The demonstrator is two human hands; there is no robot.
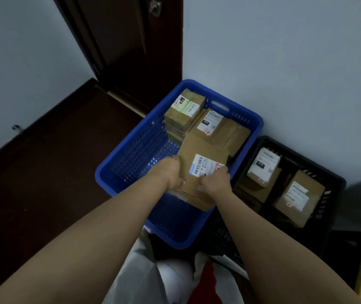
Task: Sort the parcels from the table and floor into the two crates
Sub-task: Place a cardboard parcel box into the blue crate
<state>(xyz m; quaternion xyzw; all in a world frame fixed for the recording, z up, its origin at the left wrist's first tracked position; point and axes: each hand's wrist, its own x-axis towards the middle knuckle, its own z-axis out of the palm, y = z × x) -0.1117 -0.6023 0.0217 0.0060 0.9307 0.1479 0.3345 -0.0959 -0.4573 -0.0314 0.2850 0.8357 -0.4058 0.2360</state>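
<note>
The cardboard parcel (199,172) hangs over the near half of the blue crate (131,154), label up, its long axis running from about 6 o'clock at the near rim toward 12 o'clock, where other parcels already lie. Both hands grasp its near end: the left hand (170,175) curls round the 9 o'clock edge, the right hand (215,181) pinches the 3 o'clock edge. The parcel lies ahead of both grips, so lowering it forward looks right. The black crate (333,185) sits just beside, at 3 o'clock.
</note>
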